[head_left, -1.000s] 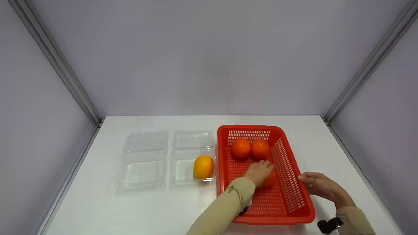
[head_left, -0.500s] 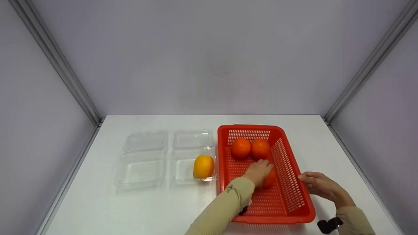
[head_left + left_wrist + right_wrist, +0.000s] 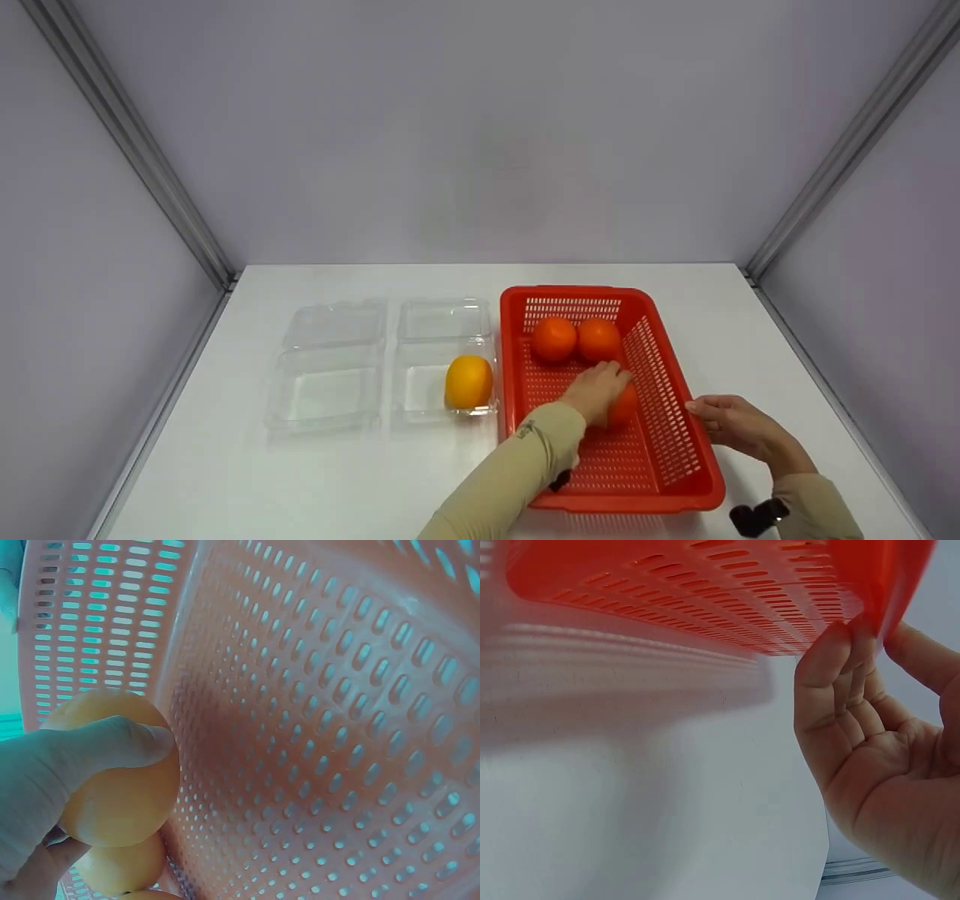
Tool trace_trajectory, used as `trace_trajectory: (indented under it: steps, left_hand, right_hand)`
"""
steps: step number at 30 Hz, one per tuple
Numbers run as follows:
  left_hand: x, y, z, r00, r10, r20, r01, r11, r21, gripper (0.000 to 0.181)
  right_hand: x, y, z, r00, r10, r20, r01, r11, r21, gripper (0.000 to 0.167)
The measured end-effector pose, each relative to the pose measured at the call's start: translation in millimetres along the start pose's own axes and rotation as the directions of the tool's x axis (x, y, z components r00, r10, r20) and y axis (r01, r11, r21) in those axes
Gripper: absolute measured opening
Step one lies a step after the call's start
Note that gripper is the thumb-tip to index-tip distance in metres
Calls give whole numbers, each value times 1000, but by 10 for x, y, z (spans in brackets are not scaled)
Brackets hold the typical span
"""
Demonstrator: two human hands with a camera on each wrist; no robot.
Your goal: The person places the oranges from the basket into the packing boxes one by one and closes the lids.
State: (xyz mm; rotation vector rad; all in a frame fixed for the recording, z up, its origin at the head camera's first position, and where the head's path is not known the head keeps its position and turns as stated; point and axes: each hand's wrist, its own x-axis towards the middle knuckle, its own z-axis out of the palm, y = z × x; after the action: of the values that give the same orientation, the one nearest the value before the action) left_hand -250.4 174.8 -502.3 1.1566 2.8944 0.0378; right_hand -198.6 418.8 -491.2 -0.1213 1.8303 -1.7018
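In the head view, a red perforated basket (image 3: 686, 495) stands on the right half of the table. My left hand (image 3: 598, 394) reaches into it and grips an orange (image 3: 624, 409). The left wrist view shows that orange (image 3: 124, 799) with my thumb laid across it. Two more oranges, a left one (image 3: 554, 340) and a right one (image 3: 598, 340), lie side by side at the basket's far end. My right hand (image 3: 739, 427) pinches the basket's right rim; in the right wrist view the thumb is outside and the fingers (image 3: 821, 667) curl up under the edge.
Left of the basket, a clear hinged plastic box (image 3: 444, 319) lies open with a yellow-orange fruit (image 3: 469, 382) in its near half. Another open clear box (image 3: 330, 397) sits further left. Grey walls (image 3: 480, 150) enclose the white table (image 3: 300, 487).
My left hand and the orange it holds have shifted very slightly away from me inside the basket. The right hand keeps its place on the rim.
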Motion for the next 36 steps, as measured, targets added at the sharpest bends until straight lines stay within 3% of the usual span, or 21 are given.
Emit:
trace_trajectory:
  steps: [7,12,19,29,36]
  left_hand:
    - [15,-13,-32,998,19,-66,-19,1000,2,67]
    - [7,-13,-80,999,3,-52,-5,1000,-30,71]
    - [-17,9,-214,999,19,-46,-19,1000,-1,76]
    - [-38,14,-401,995,55,-80,-55,998,-7,76]
    - [-53,-35,-457,992,66,-112,-67,998,-5,79]
  right_hand:
    - [22,-3,-2,1000,6,-8,-6,1000,-1,34]
    - [38,-3,12,1000,-28,-11,28,1000,-7,33]
    - [44,15,31,997,-60,-47,60,998,-5,32]
    - [49,21,9,990,-56,-130,51,998,-47,33]
    - [48,17,-21,993,-22,-116,18,999,-40,36]
